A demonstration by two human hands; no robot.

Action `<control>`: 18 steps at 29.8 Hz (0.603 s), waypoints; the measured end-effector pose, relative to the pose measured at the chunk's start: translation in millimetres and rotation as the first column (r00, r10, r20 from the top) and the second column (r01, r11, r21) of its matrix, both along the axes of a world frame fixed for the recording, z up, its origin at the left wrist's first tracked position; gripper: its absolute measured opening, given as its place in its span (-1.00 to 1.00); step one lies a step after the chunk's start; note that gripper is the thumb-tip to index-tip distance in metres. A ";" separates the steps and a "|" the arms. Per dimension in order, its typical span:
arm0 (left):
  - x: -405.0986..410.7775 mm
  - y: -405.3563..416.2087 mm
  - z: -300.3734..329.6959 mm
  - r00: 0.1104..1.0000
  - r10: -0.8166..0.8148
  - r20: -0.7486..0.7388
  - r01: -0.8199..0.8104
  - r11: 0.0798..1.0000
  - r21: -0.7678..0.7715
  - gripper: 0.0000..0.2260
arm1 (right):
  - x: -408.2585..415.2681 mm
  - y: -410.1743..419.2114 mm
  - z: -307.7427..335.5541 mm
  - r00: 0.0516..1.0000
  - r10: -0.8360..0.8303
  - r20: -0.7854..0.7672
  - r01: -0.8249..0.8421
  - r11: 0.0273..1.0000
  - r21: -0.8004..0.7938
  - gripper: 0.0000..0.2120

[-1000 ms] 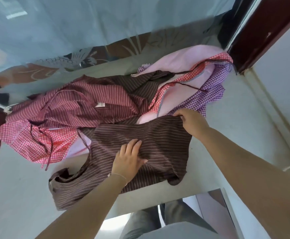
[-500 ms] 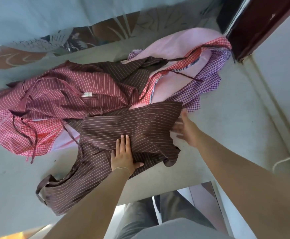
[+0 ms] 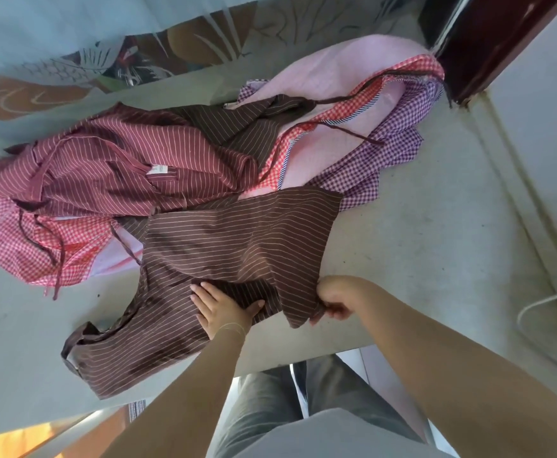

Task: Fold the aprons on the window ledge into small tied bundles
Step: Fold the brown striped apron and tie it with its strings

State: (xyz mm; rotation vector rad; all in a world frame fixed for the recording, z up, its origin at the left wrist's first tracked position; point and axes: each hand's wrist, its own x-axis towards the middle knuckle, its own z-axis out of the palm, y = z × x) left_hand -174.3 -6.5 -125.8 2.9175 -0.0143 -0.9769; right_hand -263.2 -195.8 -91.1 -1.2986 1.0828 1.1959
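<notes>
The left hand (image 3: 219, 307) lies flat on the brown striped apron (image 3: 234, 246), fingers straight and spread, thumb out to the right, pressing the cloth onto the window ledge (image 3: 436, 259). Just to its right, the right hand (image 3: 335, 297) has its fingers curled tight around the near right edge of the same apron, pinching a fold of it slightly off the ledge. The brown apron spreads from the near left edge of the ledge up to the middle. Behind it, to the left, lies a crumpled red striped apron (image 3: 121, 170) over a red checked apron (image 3: 16, 239). To the far right sits a pink and purple checked apron (image 3: 386, 133), by the dark window frame (image 3: 488, 44).
</notes>
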 end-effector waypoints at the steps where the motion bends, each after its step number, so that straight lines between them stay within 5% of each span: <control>1: 1.0 -0.4 0.0 1.000 -0.006 -0.012 0.006 1.000 0.009 0.17 | -4.5 3.1 -0.5 0.996 -0.091 -0.001 0.091 0.993 0.073 -0.65; 3: 4.0 -2.6 1.5 0.999 -0.021 -0.038 0.021 1.000 0.018 0.15 | -15.5 7.0 -7.5 0.942 -0.335 -0.031 0.333 0.914 0.232 -0.62; 4: 5.2 -3.1 2.1 0.998 -0.027 -0.049 0.028 0.999 0.024 0.14 | -21.1 8.6 -12.0 0.869 -0.490 -0.073 0.485 0.811 0.327 -0.57; 7: 5.8 -3.2 1.6 0.996 -0.054 -0.067 0.056 0.998 0.036 0.14 | -30.1 12.7 -15.8 0.483 -0.839 -0.251 0.791 0.295 0.536 -0.49; 9: 5.0 -2.5 1.6 0.995 -0.066 -0.072 0.069 0.997 0.037 0.14 | -31.6 13.9 -11.1 0.336 -0.918 -0.211 0.819 0.175 0.547 -0.58; 13: 4.6 -0.8 3.0 0.992 -0.105 -0.065 0.108 0.993 0.052 0.14 | -32.5 -1.6 3.1 0.275 -0.961 -0.041 0.849 0.222 0.480 -0.66; 18: 4.5 4.6 4.1 0.984 -0.164 -0.074 0.170 0.982 0.086 0.14 | -36.5 -42.4 16.0 0.549 -0.774 0.315 0.817 0.577 -0.004 -0.85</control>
